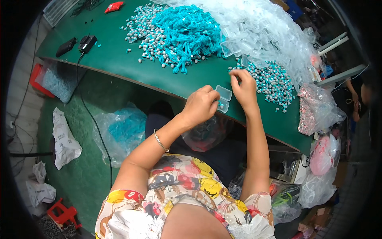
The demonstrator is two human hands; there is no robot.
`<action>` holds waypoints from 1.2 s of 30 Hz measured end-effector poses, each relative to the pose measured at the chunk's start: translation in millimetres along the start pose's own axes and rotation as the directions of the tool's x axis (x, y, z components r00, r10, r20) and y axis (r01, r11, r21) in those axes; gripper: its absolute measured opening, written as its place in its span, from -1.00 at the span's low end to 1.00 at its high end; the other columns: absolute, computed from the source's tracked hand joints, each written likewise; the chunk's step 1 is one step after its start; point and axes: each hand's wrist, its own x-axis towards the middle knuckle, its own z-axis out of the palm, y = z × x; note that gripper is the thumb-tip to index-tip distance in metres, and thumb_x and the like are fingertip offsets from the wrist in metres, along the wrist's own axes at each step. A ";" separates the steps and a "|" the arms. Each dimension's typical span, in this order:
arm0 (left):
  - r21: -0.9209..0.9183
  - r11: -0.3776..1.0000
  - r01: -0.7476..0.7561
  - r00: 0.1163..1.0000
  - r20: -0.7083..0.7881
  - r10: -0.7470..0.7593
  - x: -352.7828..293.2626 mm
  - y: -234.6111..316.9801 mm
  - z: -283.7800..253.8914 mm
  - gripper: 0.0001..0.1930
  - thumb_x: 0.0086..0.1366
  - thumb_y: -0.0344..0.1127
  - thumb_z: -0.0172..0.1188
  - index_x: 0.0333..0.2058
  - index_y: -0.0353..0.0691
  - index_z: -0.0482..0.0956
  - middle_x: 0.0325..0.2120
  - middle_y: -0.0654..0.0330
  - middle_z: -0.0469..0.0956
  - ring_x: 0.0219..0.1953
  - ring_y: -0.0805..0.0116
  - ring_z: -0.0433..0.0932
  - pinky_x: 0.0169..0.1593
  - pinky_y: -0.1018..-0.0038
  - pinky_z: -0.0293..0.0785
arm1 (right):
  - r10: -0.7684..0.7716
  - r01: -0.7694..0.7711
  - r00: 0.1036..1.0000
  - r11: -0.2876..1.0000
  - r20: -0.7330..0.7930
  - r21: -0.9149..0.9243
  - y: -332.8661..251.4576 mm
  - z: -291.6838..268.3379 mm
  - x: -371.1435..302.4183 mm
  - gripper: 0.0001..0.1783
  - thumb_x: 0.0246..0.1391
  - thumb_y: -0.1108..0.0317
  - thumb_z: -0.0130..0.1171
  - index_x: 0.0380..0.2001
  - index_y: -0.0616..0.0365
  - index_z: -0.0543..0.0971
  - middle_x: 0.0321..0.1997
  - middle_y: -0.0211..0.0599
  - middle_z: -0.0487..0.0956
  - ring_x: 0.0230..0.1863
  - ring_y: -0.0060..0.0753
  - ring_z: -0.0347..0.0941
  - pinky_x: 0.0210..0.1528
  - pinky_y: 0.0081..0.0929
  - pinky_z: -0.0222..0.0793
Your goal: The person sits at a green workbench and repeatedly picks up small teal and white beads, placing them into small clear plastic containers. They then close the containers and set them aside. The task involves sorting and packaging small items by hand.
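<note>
My left hand (201,104) is at the table's front edge, its fingers curled closed against the left side of a small clear plastic box (224,93). That box has its lid swung up, and a few turquoise bits (221,104) show in its lower half. Just right of the box, my right hand (244,88) has thumb and fingers drawn together; whatever is between them is too small to make out. Its fingertips are by the near-left edge of a pile of small grey-and-turquoise plug-like pieces (274,81).
Turquoise cords (189,32) lie heaped on the green table (115,65), beside more small pieces (149,40). Behind stands a large mound of clear boxes (258,28). A bag of pinkish pieces (308,109) sits at right. A black cable (93,115) hangs off the table's left.
</note>
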 end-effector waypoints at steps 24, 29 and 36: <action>-0.090 0.995 -0.050 0.987 0.149 0.063 -3.8 -12.1 -10.6 -0.72 0.02 -0.35 0.42 -0.28 -0.24 0.59 -0.36 0.10 0.46 -0.32 0.07 0.51 -0.25 0.23 0.46 | 0.065 -0.076 0.990 0.993 0.123 0.088 -17.8 -25.0 -23.6 -0.82 -0.06 0.47 0.33 -0.33 0.20 0.61 -0.44 -0.26 0.58 -0.53 -0.43 0.47 -0.47 -0.49 0.38; -0.074 0.996 -0.054 0.989 0.133 0.064 -1.9 -7.5 -9.4 -0.72 0.01 -0.35 0.43 -0.28 -0.23 0.59 -0.39 0.09 0.46 -0.32 0.06 0.51 -0.25 0.23 0.45 | -0.010 0.013 0.990 1.000 0.139 -0.019 -34.9 -31.4 -55.8 -0.82 -0.09 0.45 0.35 -0.35 0.13 0.60 -0.41 -0.31 0.57 -0.39 -0.24 0.51 -0.26 -0.32 0.35; -0.125 0.992 -0.009 0.995 0.093 0.020 0.5 -5.4 -8.8 -0.63 0.01 -0.36 0.43 -0.18 -0.22 0.56 -0.43 0.09 0.47 -0.34 0.06 0.51 -0.27 0.22 0.45 | -0.187 0.206 0.973 0.967 0.134 -0.149 -28.5 -21.4 -62.1 -0.86 -0.09 0.44 0.33 -0.41 0.09 0.59 -0.39 -0.34 0.56 -0.29 -0.20 0.50 -0.17 -0.25 0.30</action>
